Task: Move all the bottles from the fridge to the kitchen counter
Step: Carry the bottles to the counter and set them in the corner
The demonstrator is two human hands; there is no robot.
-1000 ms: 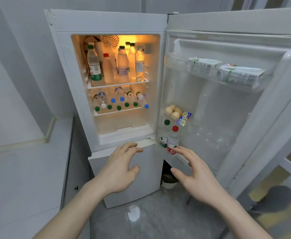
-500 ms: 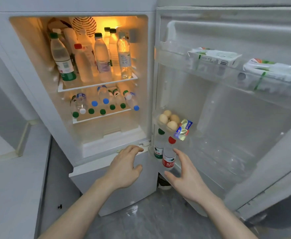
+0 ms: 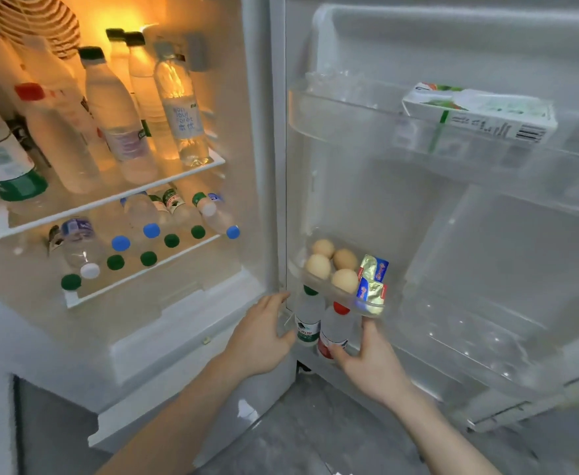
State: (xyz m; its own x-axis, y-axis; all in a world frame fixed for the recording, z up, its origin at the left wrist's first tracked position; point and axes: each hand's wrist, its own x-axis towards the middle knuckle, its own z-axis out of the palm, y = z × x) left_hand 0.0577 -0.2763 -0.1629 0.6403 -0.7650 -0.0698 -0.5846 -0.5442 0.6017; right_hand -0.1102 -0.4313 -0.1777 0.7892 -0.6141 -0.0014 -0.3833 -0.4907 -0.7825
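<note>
The open fridge [image 3: 264, 132] fills the view, its lit compartment on the left and its swung-out door [image 3: 452, 234] on the right. On the upper glass shelf [image 3: 117, 197] a crowd of bottles is stood upright, among them a clear water bottle [image 3: 182, 108] at the right end, a green-capped bottle [image 3: 113, 108] and a red-capped bottle [image 3: 55, 132] further left. On the lower shelf [image 3: 144, 269] more bottles are laid on their sides, caps pointing near, in blue, green and white; one blue cap [image 3: 151, 230] is seen near the middle.

In the door's top rack [image 3: 349, 125] a white carton [image 3: 480, 113] is lodged. Lower down, a small clear tray [image 3: 336, 296] is hung on the door's hinge side, holding four eggs [image 3: 344, 279] and two foil-wrapped butter packs [image 3: 372, 279] at its right end.

Below that tray, in the door's bottom rack, two bottles are stood side by side, touching: a green-capped door bottle [image 3: 308, 320] on the left and a red-capped door bottle [image 3: 336, 327] on the right.

The left hand [image 3: 264, 334] is held spread beside the green-capped door bottle, thumb just at its label, fingers laid along the fridge's front edge; a firm grip cannot be told. The right hand [image 3: 367, 361] is wrapped round the red-capped door bottle, thumb across its lower label and fingers behind it.
</note>
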